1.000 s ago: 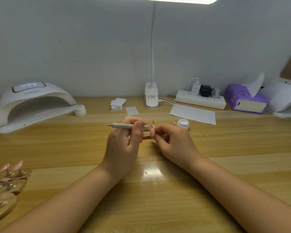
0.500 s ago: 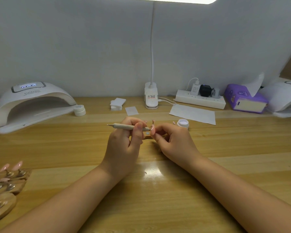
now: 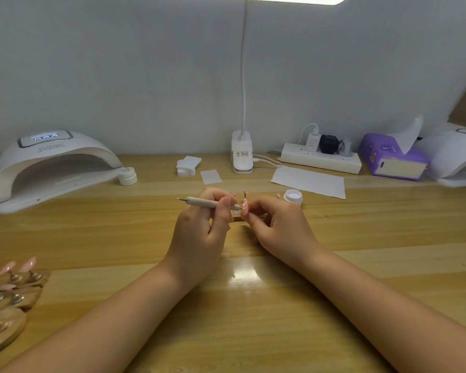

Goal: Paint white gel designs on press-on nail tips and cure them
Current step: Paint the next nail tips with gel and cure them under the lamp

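Observation:
At the table's middle my left hand (image 3: 202,232) grips a beige dotting pen (image 3: 207,202), its tip touching a pink nail tip (image 3: 244,206). My right hand (image 3: 277,230) pinches that nail tip's wooden holder, mostly hidden by my fingers. More pink tips (image 3: 244,194) stand just behind. An open jar of white gel (image 3: 293,196) sits to the right of my hands. The white curing lamp (image 3: 48,168) stands at the back left, its display lit.
Several wooden holders with pink tips (image 3: 8,289) lie at the left edge. A closed white jar (image 3: 127,175), wipe pads (image 3: 188,165), a lamp base (image 3: 242,156), paper sheet (image 3: 308,181), power strip (image 3: 320,157), purple tissue pack (image 3: 390,157) and a second lamp (image 3: 458,157) line the back.
The pen has shifted very slightly against the nail tip; both hands stay in the same place.

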Available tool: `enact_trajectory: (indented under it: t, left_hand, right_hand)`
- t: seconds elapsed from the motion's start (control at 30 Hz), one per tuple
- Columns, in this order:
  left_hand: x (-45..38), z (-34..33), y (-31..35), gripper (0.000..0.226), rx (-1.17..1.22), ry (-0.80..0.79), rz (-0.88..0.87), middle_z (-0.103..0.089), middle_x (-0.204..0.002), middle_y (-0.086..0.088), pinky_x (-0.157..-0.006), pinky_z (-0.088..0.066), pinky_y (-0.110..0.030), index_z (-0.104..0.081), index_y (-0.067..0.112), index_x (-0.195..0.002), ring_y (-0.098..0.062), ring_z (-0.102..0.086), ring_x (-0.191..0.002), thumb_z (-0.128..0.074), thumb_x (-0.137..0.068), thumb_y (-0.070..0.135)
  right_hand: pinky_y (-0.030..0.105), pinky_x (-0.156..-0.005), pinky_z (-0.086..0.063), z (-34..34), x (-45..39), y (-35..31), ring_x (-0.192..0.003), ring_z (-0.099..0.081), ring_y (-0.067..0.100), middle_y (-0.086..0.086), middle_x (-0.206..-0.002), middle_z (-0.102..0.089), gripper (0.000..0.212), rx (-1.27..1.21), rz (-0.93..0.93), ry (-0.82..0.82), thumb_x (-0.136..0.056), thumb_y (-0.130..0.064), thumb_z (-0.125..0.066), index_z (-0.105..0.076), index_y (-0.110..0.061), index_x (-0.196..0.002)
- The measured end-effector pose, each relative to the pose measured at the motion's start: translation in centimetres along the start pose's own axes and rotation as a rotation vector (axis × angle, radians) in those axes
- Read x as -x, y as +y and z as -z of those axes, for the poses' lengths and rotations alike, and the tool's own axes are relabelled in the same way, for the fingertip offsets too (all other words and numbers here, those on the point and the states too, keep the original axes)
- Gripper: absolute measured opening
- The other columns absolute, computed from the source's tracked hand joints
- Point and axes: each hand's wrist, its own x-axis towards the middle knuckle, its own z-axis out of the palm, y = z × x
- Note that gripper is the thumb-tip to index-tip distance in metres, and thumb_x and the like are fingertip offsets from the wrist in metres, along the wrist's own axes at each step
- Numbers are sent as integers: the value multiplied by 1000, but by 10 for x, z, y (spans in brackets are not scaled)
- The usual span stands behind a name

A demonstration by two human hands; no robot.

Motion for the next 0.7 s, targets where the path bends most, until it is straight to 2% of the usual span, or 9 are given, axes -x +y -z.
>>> enact_trajectory:
  t: [0.2, 0.37, 0.6, 0.7]
  left_hand:
    - [1, 1, 2, 17, -7, -6, 9, -59, -69, 8, -60, -49, -36, -57, 27, -90, -13, -59, -64, -42, -96, 29]
    - [0, 1, 3, 17, -13, -2, 16, -60, -70, 8, -61, -50, -36, -58, 24, -91, -11, -60, -65, -42, -96, 26]
    - [0, 0, 3, 22, -26, 4, 30, -61, -72, 9, -63, -52, -40, -60, 18, -92, -10, -61, -67, -42, -96, 30]
    - [0, 1, 3, 22, -9, 7, 21, -61, -71, 7, -62, -52, -32, -61, 16, -94, -10, -61, -66, -43, -97, 28]
  right_hand:
    - [21, -65, -50, 0, 0, 1, -63, -56, -7, -16, -81, -65, 8, 2, -1, -2, -89, -14, -66, -71, -17, -95]
    - [22, -64, -51, 0, 0, 1, -62, -56, -7, -13, -83, -67, 8, 0, 2, -2, -89, -14, -65, -71, -17, -94]
    - [15, -62, -46, -1, -1, 1, -63, -56, -9, -16, -80, -65, 8, 14, 2, -5, -90, -16, -66, -71, -18, -95]
    - [10, -62, -42, 0, -1, 0, -63, -55, -10, -16, -81, -64, 8, 15, 3, -9, -90, -16, -65, -71, -18, -96]
